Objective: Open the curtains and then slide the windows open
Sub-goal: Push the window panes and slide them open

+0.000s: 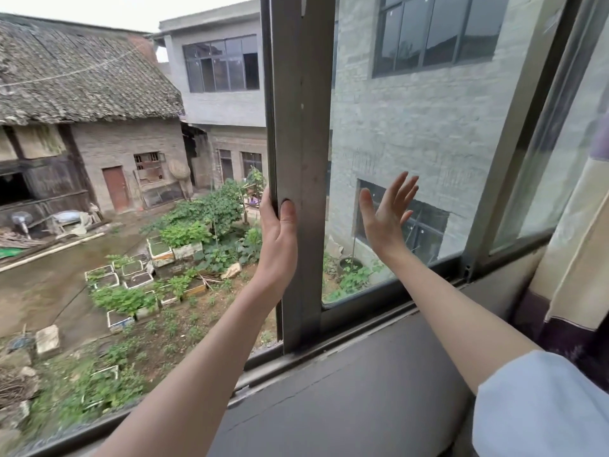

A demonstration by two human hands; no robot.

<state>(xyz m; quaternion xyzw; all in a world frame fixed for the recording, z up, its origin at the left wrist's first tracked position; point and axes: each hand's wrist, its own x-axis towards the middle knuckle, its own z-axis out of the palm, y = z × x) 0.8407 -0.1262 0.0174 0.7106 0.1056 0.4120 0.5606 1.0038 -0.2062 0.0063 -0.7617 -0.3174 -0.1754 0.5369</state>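
The sliding window sash (301, 179) stands upright in front of you, its long axis vertical, its foot in the bottom track (359, 328) along the inner edge of the sill (346, 390). To its left the opening is already clear, with the yard and garden seen without glass; to its right the pane (412, 133) runs toward the right corner of the frame. Your left hand (278, 232) grips the sash's leading stile, thumb on the inner face and fingers wrapped round the outer edge. Your right hand (385, 212) is flat and spread, fingers straight, against or just off the pane; contact is unclear. The left hand is the one on the sash, so any further travel probably runs rightward along the track. The curtain (573, 258) hangs bunched at the sill's right end, drawn aside, just beyond the next upright (514, 140), which may limit the slide.
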